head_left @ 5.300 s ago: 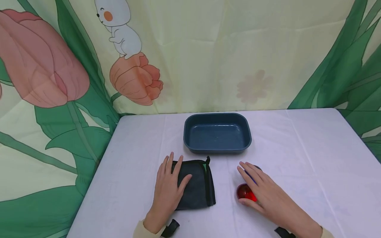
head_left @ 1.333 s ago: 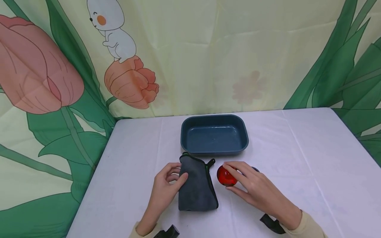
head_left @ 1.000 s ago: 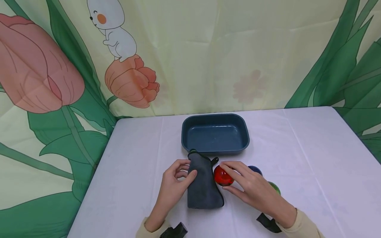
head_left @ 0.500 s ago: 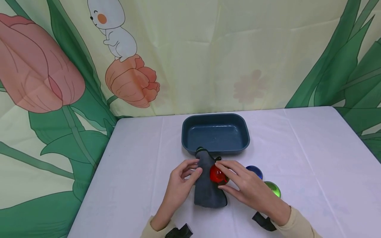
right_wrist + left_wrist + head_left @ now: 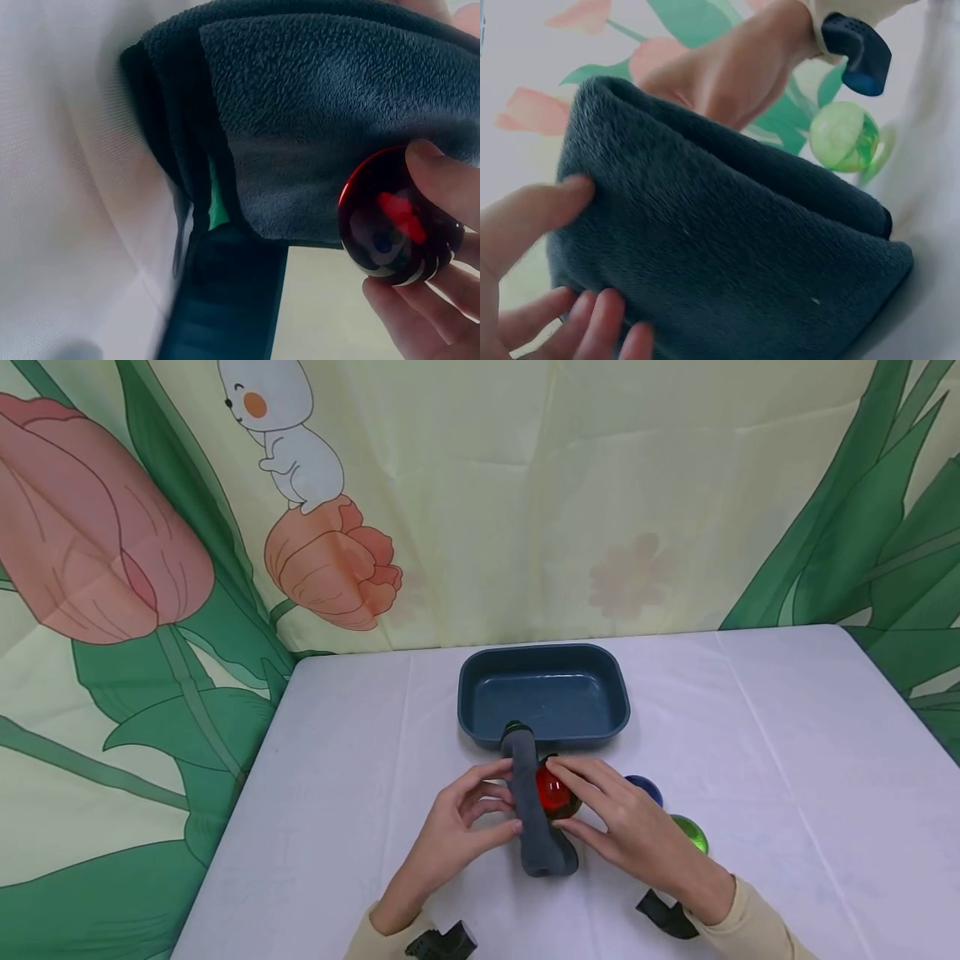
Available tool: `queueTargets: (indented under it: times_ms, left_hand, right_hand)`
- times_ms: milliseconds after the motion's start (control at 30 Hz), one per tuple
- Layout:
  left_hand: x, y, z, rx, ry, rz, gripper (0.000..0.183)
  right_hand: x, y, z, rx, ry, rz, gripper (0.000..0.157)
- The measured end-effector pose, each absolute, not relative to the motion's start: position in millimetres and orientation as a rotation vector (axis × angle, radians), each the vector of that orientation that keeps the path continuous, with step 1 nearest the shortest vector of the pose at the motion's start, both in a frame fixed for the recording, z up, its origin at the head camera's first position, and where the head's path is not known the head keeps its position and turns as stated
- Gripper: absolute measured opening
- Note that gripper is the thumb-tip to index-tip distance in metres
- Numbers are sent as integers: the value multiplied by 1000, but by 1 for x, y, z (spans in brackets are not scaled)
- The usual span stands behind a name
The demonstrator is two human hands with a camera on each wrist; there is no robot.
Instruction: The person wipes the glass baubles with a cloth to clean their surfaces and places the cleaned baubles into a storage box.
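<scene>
Thumb and fingertips of the right hand (image 5: 630, 827) pinch a red ball (image 5: 553, 793), seemingly touching the cloth's (image 5: 529, 810) right face, while the left hand (image 5: 450, 827), its digits loosely spread and wrapped round nothing, touches the left face. The cloth stands on edge between them, long axis pointing toward the tray (image 5: 543, 693) at its far end, so the ball lies off its flank, on the right hand's side. Farther right of the cloth lie a blue ball (image 5: 647, 788) and a green ball (image 5: 690, 832).
</scene>
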State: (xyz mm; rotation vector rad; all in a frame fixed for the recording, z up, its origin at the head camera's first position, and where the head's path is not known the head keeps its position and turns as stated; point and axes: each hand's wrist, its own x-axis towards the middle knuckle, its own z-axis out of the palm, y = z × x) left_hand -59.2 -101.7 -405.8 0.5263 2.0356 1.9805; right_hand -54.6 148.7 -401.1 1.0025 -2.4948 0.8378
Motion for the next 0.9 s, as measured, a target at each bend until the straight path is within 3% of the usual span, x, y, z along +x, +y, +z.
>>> queueTargets:
  times_ms: [367, 733, 900]
  left_hand:
    - [-61, -91, -413, 609, 2244, 1951, 69]
    - [-63, -82, -414, 647, 2259, 1925, 81]
    - [-63, -80, -416, 737, 2301, 1906, 83]
  right_hand:
    - [-53, 149, -400, 1048, -2515, 876, 79]
    - [-53, 149, -398, 1097, -2466, 856, 92]
    - [-52, 149, -395, 1130, -2464, 844, 91]
